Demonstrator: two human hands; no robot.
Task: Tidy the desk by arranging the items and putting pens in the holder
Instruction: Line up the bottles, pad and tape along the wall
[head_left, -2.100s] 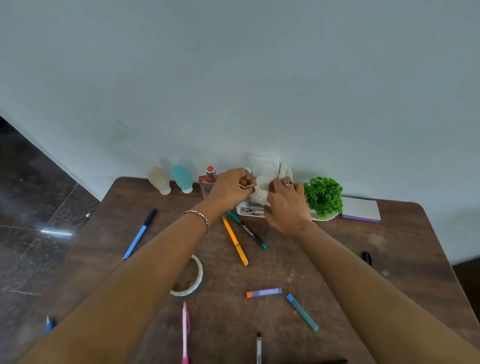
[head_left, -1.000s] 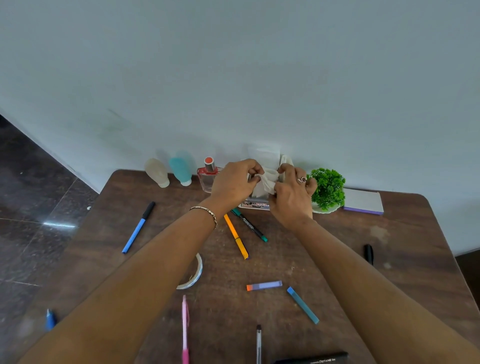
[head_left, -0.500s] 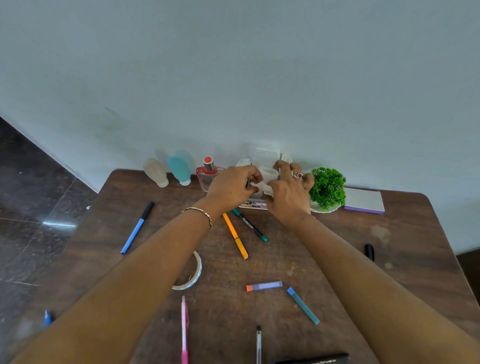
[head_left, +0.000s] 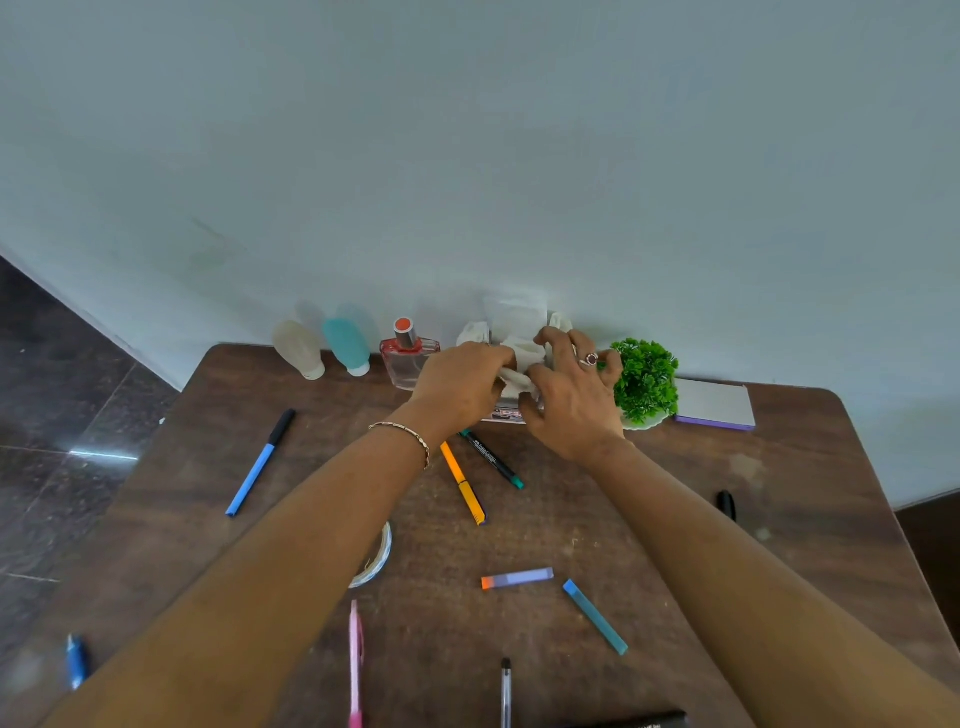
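Observation:
Both hands work at a white tissue box against the wall. My left hand and my right hand pinch crumpled white tissue that sticks up from it. Pens lie scattered on the brown desk: a blue pen at the left, an orange pen and a green-tipped marker just below the hands, a pink pen and a clear pen near the front edge. No pen holder shows.
Along the wall stand a white bottle, a teal bottle, a perfume bottle, a small green plant and a notepad. A tape roll, two highlighter sticks and a black cap lie on the desk.
The hands have kept working the tissue at the box, folding and pressing it lower. The right hand's fingers have spread over the top of the tissue. The pens have not moved.

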